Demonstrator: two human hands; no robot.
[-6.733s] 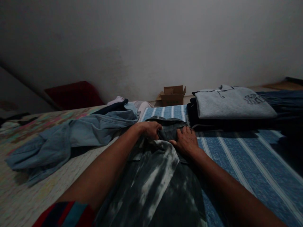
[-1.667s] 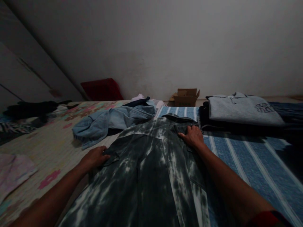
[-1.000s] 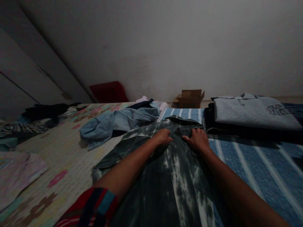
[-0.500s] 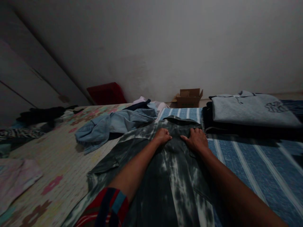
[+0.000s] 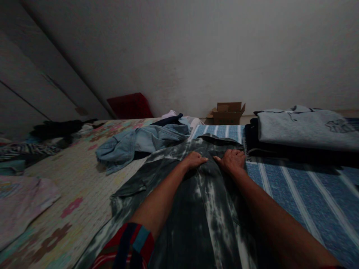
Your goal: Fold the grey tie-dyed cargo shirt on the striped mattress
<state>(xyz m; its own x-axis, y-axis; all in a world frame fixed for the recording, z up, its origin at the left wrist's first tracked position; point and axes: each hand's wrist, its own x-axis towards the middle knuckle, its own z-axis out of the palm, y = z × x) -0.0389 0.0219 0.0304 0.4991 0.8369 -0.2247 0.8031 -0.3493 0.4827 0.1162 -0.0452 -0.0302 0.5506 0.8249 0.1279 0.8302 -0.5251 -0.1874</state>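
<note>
Dark grey-and-white tie-dyed cloth garment (image 5: 193, 220): spread from centre to bottom of the frame;
Bare left hand (image 5: 195, 160): at centre; fingers curled on the garment; cannot tell whether it grips;
Bare right hand (image 5: 232, 160): just right of centre; fingers partly bent on the garment; grip likewise unclear;
Folded light-grey fabric top (image 5: 305, 129): right of frame.

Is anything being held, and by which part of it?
Left hand and right hand lie on the garment near its far edge; whether they grip it cannot be told.
</note>
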